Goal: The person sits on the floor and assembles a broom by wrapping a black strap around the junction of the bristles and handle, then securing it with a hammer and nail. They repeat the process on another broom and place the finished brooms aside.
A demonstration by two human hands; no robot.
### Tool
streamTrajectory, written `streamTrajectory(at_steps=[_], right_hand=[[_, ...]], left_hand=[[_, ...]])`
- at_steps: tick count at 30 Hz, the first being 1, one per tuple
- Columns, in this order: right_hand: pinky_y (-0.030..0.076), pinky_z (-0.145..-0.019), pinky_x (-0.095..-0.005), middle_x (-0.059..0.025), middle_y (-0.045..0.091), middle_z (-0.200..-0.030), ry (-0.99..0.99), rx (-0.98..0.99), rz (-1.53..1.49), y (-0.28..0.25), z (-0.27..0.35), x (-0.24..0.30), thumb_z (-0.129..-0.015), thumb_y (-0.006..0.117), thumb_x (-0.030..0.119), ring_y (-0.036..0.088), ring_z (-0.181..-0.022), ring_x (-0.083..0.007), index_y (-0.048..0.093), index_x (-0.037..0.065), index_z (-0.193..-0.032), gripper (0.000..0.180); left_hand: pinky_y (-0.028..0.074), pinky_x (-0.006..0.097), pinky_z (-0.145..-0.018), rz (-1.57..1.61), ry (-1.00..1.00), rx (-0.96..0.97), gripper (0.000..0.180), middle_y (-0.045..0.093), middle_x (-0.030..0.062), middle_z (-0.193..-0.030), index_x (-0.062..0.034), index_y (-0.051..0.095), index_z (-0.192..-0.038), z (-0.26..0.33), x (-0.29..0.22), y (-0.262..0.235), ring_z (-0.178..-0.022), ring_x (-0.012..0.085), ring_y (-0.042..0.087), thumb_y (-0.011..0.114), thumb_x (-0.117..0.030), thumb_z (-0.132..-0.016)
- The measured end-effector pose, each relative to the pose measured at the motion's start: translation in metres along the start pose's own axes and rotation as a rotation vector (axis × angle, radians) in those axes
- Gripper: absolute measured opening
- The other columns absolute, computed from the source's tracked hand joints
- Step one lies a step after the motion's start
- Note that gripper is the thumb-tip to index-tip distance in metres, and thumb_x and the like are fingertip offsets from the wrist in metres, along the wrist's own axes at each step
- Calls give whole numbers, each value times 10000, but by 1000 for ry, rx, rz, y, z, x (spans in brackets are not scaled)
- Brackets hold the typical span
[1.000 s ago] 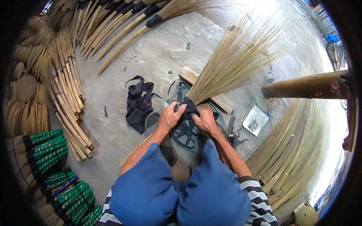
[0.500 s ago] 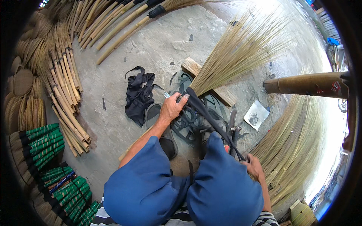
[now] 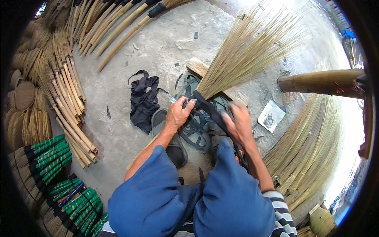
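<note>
My left hand (image 3: 180,114) is closed around the neck of a grass broom (image 3: 241,55), whose straw fans out away from me. A thin, shiny pointed piece (image 3: 169,96) shows beside its fingers; I cannot tell what it is. The broom's pale handle runs back beneath my left forearm. From the bound neck a black rubber strip (image 3: 213,113) trails down toward my right knee. Over the strip, my right hand (image 3: 240,124) is blurred by motion, with thumb and fingers apart and nothing visible between them.
Loose dark strips (image 3: 193,138) lie around my shoes, by a wooden block (image 3: 197,67). A black cloth (image 3: 144,98) lies to the left. Bamboo-handled brooms (image 3: 65,93) and green-wrapped bundles (image 3: 49,152) line the left. At right are a brown post (image 3: 319,83) and piled straw (image 3: 304,154).
My right hand has moved up and inward from beside my right knee, leaving the strip's lower end, toward the broom's neck. The left hand keeps its hold.
</note>
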State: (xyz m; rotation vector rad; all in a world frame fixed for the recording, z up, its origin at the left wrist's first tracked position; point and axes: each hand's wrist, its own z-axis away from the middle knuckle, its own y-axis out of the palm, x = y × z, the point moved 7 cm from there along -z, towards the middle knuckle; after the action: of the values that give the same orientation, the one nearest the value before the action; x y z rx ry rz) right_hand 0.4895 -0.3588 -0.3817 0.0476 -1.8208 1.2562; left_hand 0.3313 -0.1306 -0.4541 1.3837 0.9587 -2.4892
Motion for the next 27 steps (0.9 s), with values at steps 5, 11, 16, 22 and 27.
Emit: streamTrajectory(at_steps=[5,11,16,22,27], right_hand=[[562,-897,-449,-234,770,-1012,335,340,-517,80,-46,-6,-1063,711,304,738,-957,-340,757,-79,-1126,391],[567,-829,-438,-211,765,-914,363,177,-599,85,-63,2,-1084,683,301,731,-861,-285,744,-99,-1086,404],[543,-785,-471,-253,705,-873,314,154,-467,100,-85,17,-1092,697,329,690,-797,-307,683,-65,-1002,405],[513,-722,-381,-80,653,-818,356,226,-740,91,-85,34,-1124,688,331,566,-790,-133,683,-62,-986,417],[473,-683,-295,20,653,-878,545,348,-901,84,-55,30,-1101,743,327,549,-789,-71,714,2,-1023,335]], left_hand=[[452,353,-500,67,43,24,620,606,52,-657,-24,698,-1012,-3,-1,-3,-495,165,583,648,-639,-1075],[483,304,-543,507,-256,351,622,687,51,-794,-41,723,-1067,-20,11,-5,-574,157,600,545,-634,-1121],[585,401,-944,-64,151,-159,630,768,175,-1154,-15,619,-1437,-7,-31,-39,-1041,303,751,796,-415,-985],[572,515,-1041,59,99,-7,737,735,291,-1331,-16,561,-1524,-8,-35,-24,-1259,466,705,840,-215,-871],[570,523,-1036,-136,12,-25,677,749,296,-1290,-32,576,-1503,7,-32,-2,-1221,475,718,797,-261,-905]])
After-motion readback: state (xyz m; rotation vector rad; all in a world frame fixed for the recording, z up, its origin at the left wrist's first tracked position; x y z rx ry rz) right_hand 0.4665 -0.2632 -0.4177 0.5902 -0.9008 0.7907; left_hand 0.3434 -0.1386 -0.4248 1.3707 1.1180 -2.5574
